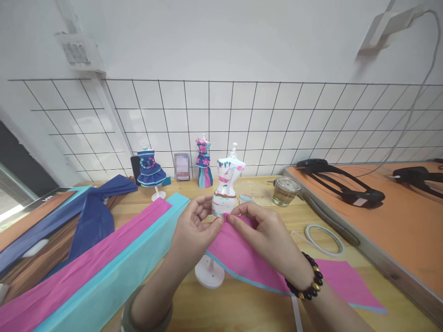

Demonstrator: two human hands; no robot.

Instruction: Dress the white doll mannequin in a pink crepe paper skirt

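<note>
Left hand [195, 226]: I have its thumb and finger pinching the gathered top edge of the cloth, the other fingers curled beside the mannequin's hip.
Right hand [272, 230]: I see thumb and forefinger pinching the same gather, just beside the left thumb; a beaded bracelet [316, 282] circles the wrist.
Pink cloth [238, 251]: its gather is at the front of the mannequin's lower torso, and its light-blue hem slants down to my right wrist.
White mannequin [226, 184]: upright on the desk [256, 306], between my hands.
Right side: a tape ring [341, 248] lies near a lidded glass cup [286, 192].
Left side: pink and turquoise strips [104, 253] lie lengthwise.
Behind: two dressed mannequins [204, 161] stand near the tiled wall [273, 124].
</note>
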